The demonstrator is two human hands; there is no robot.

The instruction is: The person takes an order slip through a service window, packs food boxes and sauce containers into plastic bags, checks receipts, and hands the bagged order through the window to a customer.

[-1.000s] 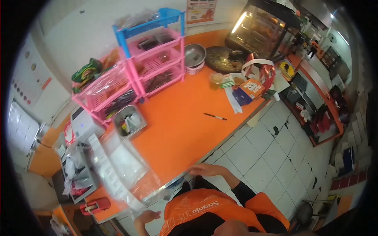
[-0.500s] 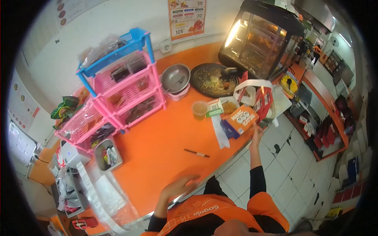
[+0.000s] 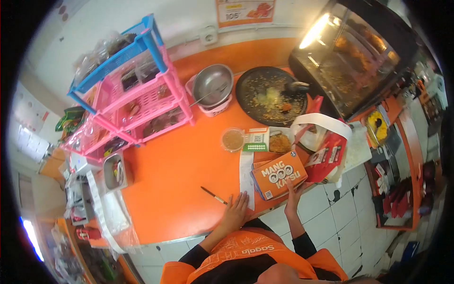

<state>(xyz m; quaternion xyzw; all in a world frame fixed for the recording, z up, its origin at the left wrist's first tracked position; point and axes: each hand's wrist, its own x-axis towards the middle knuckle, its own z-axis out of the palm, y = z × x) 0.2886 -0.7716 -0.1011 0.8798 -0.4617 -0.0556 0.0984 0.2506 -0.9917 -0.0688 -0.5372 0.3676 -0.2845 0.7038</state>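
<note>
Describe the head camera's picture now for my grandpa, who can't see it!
A person's right hand is at an orange box, the left hand by a pen and paper on an orange counter. Behind are a black tray and pink shelves.

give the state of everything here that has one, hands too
left hand, open, palm down
right hand, open, at the orange box
orange box, looks closed, printed face up
food box, open, breaded food showing
cup, filled, lid unclear
pen, lying flat, cap unclear
metal bowl, uncovered, utensil inside
black tray, uncovered, strewn with crumbs
display case, lit, food inside
</note>
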